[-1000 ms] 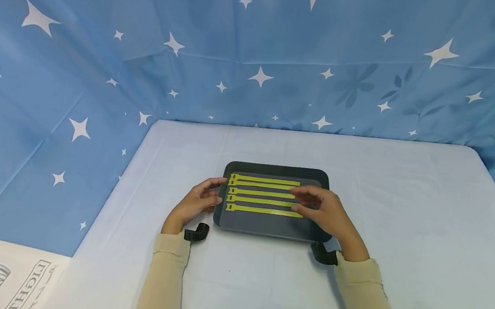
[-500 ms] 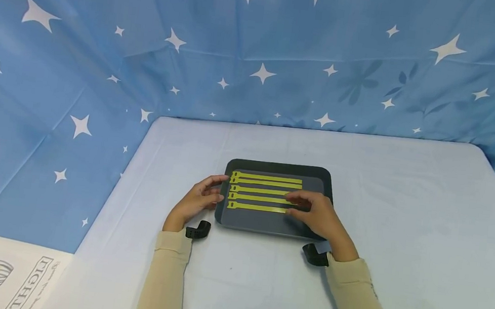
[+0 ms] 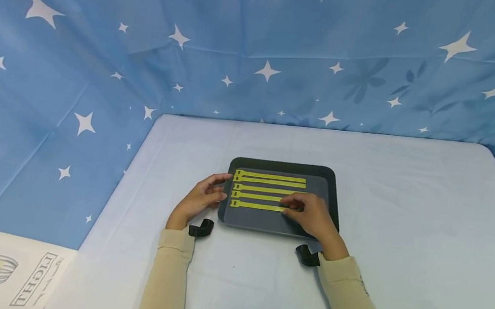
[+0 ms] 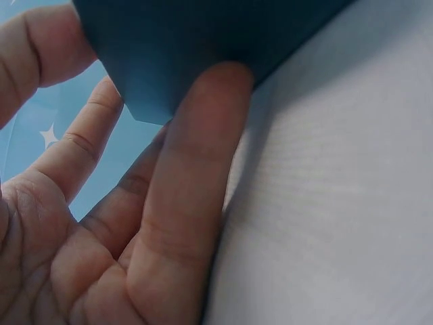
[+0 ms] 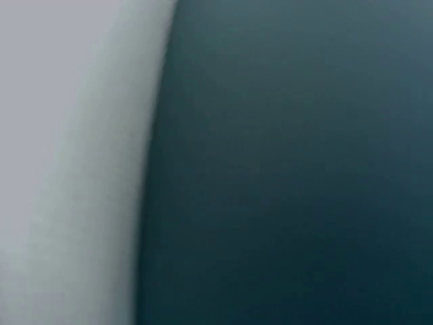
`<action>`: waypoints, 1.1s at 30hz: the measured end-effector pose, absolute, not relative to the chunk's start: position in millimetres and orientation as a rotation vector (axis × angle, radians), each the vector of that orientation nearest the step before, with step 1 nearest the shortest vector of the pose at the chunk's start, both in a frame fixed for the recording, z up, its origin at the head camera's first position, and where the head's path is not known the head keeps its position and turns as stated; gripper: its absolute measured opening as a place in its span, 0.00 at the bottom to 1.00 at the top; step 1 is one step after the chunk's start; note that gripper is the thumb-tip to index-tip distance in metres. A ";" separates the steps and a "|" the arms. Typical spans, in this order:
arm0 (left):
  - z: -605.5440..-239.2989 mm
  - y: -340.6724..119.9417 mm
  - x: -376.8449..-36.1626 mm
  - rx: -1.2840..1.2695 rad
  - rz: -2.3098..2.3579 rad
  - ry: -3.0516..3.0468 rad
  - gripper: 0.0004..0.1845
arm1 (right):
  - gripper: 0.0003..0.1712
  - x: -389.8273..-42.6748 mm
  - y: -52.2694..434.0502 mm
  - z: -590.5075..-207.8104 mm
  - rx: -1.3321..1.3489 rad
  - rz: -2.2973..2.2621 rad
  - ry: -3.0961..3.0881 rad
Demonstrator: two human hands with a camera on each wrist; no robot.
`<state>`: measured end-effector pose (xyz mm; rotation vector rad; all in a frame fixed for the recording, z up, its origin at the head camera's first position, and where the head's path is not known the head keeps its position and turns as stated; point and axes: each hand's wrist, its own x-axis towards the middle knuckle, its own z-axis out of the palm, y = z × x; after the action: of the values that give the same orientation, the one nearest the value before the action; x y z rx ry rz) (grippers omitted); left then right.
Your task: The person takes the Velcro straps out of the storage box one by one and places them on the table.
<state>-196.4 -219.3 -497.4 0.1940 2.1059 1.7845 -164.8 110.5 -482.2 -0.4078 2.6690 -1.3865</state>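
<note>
- Right fingers (image 3: 293,204): curled down onto the right end of the nearest strap (image 3: 257,205), apparently pinching it; the grasp itself is hidden under the right hand (image 3: 311,218).
- Left fingers (image 3: 218,188): lightly bent, pressed against the tray (image 3: 334,195) wall at its 9 o'clock edge; nothing is gripped by the left hand (image 3: 198,201).
- Strap: long axis lies from 9 to 3 o'clock, extending toward 9 o'clock from the right fingers; the right hand is nearer.
- Straps (image 3: 268,190): five, yellow, flat, parallel, looped heads at 9 o'clock, laid in the tray's far half.
- Tray: dark, rectangular, at the middle of the table (image 3: 405,218).
</note>
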 end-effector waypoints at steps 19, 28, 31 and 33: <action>-499.3 -220.3 -198.1 0.198 1.795 2.099 0.33 | 0.07 -168.6 106.0 -482.3 -0.439 -1.269 2.720; -497.6 -219.3 -196.4 0.226 1.783 2.108 0.32 | 0.11 -160.5 113.1 -466.1 -0.629 -1.211 2.711; -497.9 -219.6 -196.9 0.225 1.777 2.111 0.32 | 0.13 -155.8 117.0 -458.8 -0.719 -1.214 2.761; -498.0 -219.8 -196.9 0.218 1.772 2.114 0.32 | 0.14 -153.3 120.3 -454.8 -0.765 -1.214 2.803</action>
<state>-196.9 -219.8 -498.0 0.2185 2.1141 1.7719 -153.3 120.3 -454.8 -0.7647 2.8028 -1.2142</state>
